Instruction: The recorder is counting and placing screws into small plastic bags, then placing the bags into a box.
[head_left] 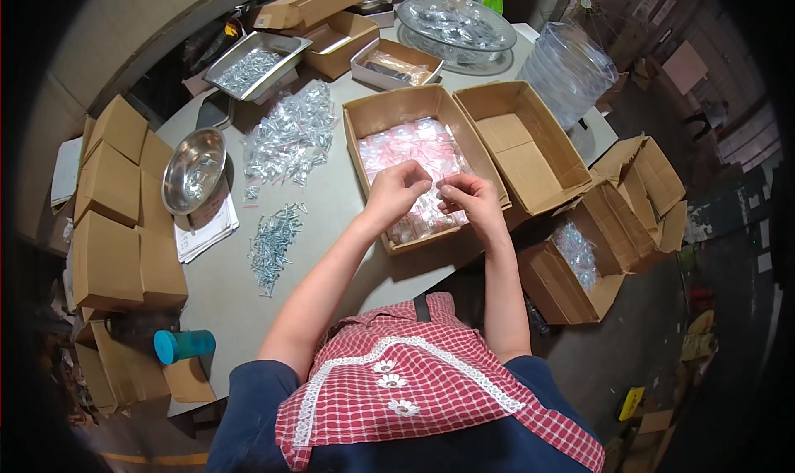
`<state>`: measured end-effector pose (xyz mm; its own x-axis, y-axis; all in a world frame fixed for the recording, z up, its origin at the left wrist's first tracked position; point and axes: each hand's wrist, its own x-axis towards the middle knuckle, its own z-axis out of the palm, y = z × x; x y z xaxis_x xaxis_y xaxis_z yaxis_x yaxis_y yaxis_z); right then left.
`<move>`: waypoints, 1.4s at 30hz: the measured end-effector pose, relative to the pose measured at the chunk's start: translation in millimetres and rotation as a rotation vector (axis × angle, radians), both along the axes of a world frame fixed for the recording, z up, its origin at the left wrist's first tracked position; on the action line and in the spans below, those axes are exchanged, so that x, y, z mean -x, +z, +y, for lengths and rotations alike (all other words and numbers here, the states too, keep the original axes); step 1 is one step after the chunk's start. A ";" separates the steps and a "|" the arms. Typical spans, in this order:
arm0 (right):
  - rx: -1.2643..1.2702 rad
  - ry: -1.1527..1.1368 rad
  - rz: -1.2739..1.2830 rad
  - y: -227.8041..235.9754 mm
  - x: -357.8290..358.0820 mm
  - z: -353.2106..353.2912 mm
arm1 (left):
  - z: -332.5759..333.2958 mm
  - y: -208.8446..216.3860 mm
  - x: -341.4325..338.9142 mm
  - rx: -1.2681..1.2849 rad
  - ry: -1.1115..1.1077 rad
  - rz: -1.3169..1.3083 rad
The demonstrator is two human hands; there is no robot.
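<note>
Both hands are over a cardboard box (358, 154) of small clear plastic bags (410, 144) with pink edges. My left hand (399, 190) is closed in a pinch, thumb against fingertips. Just to its right, my right hand (472, 198) is pinched the same way, and the fingertips almost meet. Whatever lies between the fingers is too small to make out against the bags. On the table, left of the box, lie a heap of filled clear bags (291, 133) and a loose pile of screws (275, 245).
An open cardboard box (522, 154) adjoins on the right; a lower carton (556, 287) holds more bags. Left are a steel bowl (194, 171), stacked cartons (116, 233) and a teal cup (184, 346). A metal tray (257, 65) and a glass dish (455, 24) stand behind.
</note>
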<state>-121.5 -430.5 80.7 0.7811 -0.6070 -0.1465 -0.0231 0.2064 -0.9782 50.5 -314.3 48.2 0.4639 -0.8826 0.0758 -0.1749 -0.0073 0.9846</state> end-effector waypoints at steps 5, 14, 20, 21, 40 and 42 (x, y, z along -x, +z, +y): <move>0.019 0.101 0.124 -0.9 4.9 -3.4 | 3.3 16.6 10.5 -0.132 0.023 -0.190; 0.453 -0.027 0.196 -25.3 -6.8 -10.0 | 0.3 13.6 18.3 0.205 0.274 -0.685; 0.606 0.002 0.228 -13.4 -1.5 5.7 | -13.5 1.9 6.2 -0.169 -0.071 -0.216; 0.588 0.061 0.281 1.2 -5.4 12.8 | -9.6 0.5 -0.9 -0.225 -0.089 -0.152; 0.714 -0.143 0.169 -20.3 -13.7 21.2 | -3.3 3.7 -2.5 -0.033 -0.011 0.249; 0.607 -0.102 0.150 -26.7 -17.1 18.8 | -0.3 -0.6 -4.0 -0.024 0.015 0.269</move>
<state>-104.4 -411.8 54.0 0.7123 -0.6869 0.1439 -0.1783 -0.3754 -0.9095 54.5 -314.6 47.6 0.4775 -0.8756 -0.0728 0.0932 -0.0319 0.9951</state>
